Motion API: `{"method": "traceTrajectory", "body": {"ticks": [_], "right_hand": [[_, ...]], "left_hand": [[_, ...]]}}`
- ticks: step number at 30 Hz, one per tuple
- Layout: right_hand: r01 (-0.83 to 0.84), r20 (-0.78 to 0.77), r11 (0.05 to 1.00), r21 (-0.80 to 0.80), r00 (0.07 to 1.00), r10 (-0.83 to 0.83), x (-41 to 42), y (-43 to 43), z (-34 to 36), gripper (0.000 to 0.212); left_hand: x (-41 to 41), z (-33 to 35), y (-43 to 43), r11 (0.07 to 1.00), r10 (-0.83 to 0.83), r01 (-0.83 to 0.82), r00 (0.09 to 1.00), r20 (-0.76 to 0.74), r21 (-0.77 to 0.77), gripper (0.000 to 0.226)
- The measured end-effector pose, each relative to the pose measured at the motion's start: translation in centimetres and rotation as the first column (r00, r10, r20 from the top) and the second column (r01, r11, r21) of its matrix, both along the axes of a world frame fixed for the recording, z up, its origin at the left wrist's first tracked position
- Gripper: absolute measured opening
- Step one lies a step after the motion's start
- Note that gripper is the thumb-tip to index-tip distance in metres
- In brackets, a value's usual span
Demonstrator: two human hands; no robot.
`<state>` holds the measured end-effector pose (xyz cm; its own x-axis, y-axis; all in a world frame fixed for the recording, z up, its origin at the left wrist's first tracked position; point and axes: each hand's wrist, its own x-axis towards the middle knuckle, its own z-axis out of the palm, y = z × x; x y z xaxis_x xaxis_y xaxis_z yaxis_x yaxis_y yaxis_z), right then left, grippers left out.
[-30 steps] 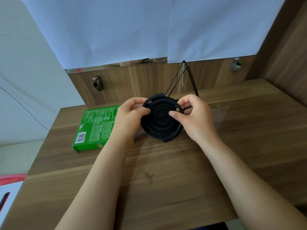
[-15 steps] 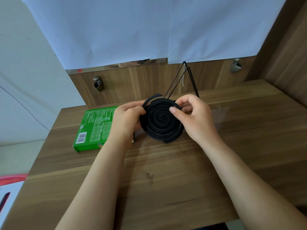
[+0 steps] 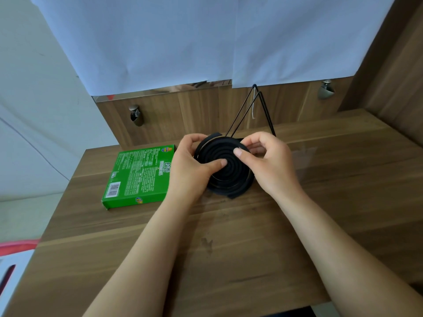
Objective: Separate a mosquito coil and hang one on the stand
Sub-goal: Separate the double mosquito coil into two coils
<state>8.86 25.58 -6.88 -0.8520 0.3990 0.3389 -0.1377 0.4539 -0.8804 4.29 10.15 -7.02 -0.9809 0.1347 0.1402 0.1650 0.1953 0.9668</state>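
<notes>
Behind the held mosquito coil (image 3: 225, 172) stands the stand (image 3: 256, 110), green box (image 3: 139, 175) leftward.

A home: wooden desk (image 3: 229, 259), mosquito-coil box (image 3: 139, 175), white curtain (image 3: 206, 37).

One black coil disc (image 3: 225, 170), one wire stand (image 3: 251, 113), one green box (image 3: 137, 177), two hands, two metal wall pegs.

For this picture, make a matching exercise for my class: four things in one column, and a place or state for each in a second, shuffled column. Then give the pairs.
Things
1. coil
2. green box
3. wire stand
4. table

Places or states
A. lying flat, left of the hands
B. standing upright behind the hands
C. held in both hands
D. under everything

Pairs: 1-C, 2-A, 3-B, 4-D
</notes>
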Motion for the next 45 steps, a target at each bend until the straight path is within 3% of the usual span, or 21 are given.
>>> {"method": "traceTrajectory", "body": {"ticks": [4, 10, 19, 23, 25, 28, 34, 39, 43, 45], "right_hand": [[0.008, 0.005, 1.000, -0.005, 1.000, -0.008, 0.0, 0.0, 0.0, 0.011], [-0.010, 0.014, 0.998, -0.060, 1.000, 0.011, 0.2, 0.3, 0.2, 0.012], [0.016, 0.062, 0.987, -0.158, 0.998, -0.007, 0.2, 0.9, 0.1, 0.032], [-0.141, 0.143, 0.850, -0.507, 0.959, 0.245, 0.0, 1.2, 0.1, 0.032], [-0.183, 0.121, 0.803, -0.568, 0.946, 0.301, 0.0, 1.3, 0.0, 0.029], [-0.200, 0.107, 0.797, -0.570, 0.944, 0.313, -0.1, 1.3, 0.0, 0.027], [-0.167, 0.123, 0.876, -0.452, 0.961, 0.246, 0.0, 0.8, 0.0, 0.022], [-0.129, 0.090, 0.860, -0.493, 0.976, 0.199, 0.0, 0.7, 0.0, 0.019], [-0.149, 0.094, 0.825, -0.544, 0.967, 0.237, 0.0, 0.5, -0.2, 0.032], [-0.143, 0.132, 0.853, -0.501, 0.962, 0.239, 0.0, 0.2, -0.4, 0.042]], "left_hand": [[-0.3, -0.1, -0.2, 1.000, 0.009, -0.008, 0.998, 0.066, -0.007, 0.065], [-0.6, 0.3, -0.5, 0.965, -0.129, 0.054, 0.951, 0.283, 0.258, 0.037], [-0.8, 0.6, -0.7, 0.915, -0.180, 0.012, 0.906, 0.383, 0.403, 0.026], [-0.8, 0.7, -0.9, 0.895, -0.223, 0.027, 0.893, 0.391, 0.446, 0.031], [-0.8, 0.8, -1.0, 0.881, -0.248, 0.034, 0.882, 0.400, 0.471, 0.037], [-0.8, 0.9, -1.0, 0.866, -0.282, 0.049, 0.869, 0.405, 0.498, 0.045], [-1.0, 0.5, -1.0, 0.858, -0.296, 0.059, 0.868, 0.398, 0.510, 0.043], [-1.0, 0.6, -0.9, 0.852, -0.341, 0.099, 0.850, 0.401, 0.514, 0.042], [-0.7, 0.4, -0.5, 0.864, -0.290, 0.066, 0.876, 0.386, 0.500, 0.033], [-0.6, 0.5, -0.4, 0.862, -0.296, 0.079, 0.880, 0.372, 0.500, 0.032]]}}
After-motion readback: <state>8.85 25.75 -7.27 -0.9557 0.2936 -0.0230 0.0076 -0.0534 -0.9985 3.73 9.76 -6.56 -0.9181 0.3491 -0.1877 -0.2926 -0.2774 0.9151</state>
